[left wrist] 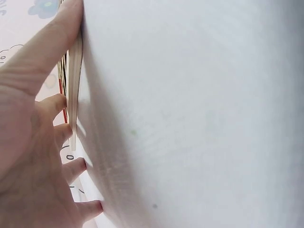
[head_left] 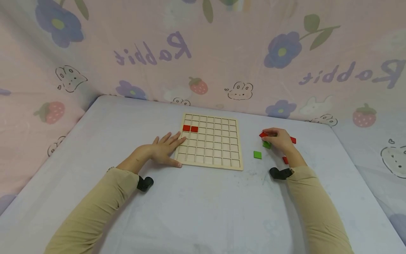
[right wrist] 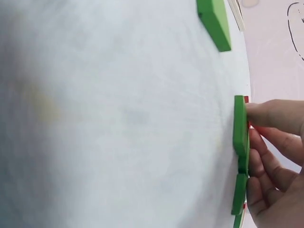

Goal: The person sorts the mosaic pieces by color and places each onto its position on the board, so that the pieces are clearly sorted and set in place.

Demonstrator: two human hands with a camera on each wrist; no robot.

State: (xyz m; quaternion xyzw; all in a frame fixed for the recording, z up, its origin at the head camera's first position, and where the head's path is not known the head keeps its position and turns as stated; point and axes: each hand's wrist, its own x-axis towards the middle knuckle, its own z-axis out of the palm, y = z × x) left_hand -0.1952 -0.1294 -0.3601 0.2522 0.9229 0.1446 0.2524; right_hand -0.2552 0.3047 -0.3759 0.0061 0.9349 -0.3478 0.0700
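Observation:
A wooden grid board (head_left: 210, 144) lies flat on the table, with two red square tiles (head_left: 194, 129) side by side in cells near its upper left. My left hand (head_left: 165, 150) rests with spread fingers on the board's left edge, thumb at the near corner. To the right of the board, my right hand (head_left: 280, 139) pinches a red tile (head_left: 263, 134) between thumb and fingers. Just below that tile is a green tile (head_left: 266, 144). In the right wrist view, green tiles (right wrist: 240, 126) stand in front of the fingertips and mostly hide the red one.
Another green tile (head_left: 257, 155) lies between the board and my right hand. Red tiles (head_left: 293, 140) show beyond the hand and beside the wrist. A white cloth (head_left: 203, 204) covers the table, and a printed curtain (head_left: 215, 53) hangs behind it.

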